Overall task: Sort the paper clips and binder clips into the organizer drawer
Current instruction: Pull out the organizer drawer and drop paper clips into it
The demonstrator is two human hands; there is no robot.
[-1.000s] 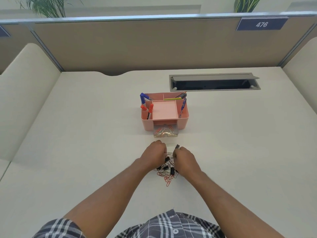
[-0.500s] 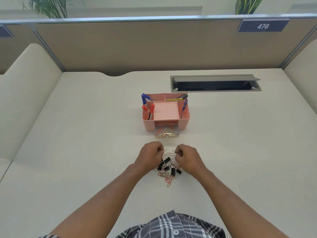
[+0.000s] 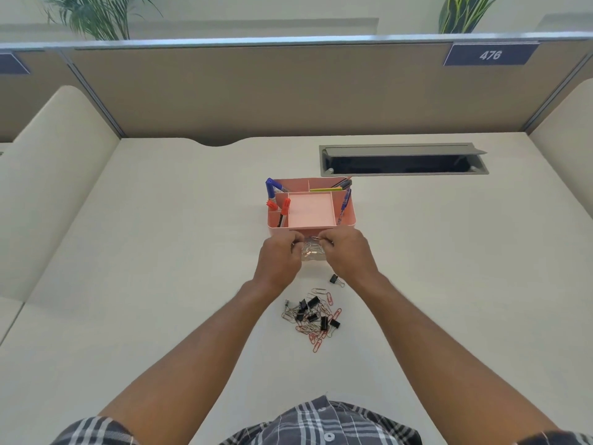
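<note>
On the tabletop (image 3: 144, 284) a pink organizer (image 3: 348, 216) holds pens, its clear drawer (image 3: 313, 255) of paper clips pulled out beneath both hands, left hand (image 3: 279, 261) and right hand (image 3: 348, 256) pinching clips above it, with the loose clip pile (image 3: 313, 316) nearer the person and one binder clip (image 3: 334, 279) between.

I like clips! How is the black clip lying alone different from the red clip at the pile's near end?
The black clip is chunky with wire handles; the red clip is one thin bent wire. The black one lies apart by the right hand; the red one touches the pile. Both rest on the desk.
</note>
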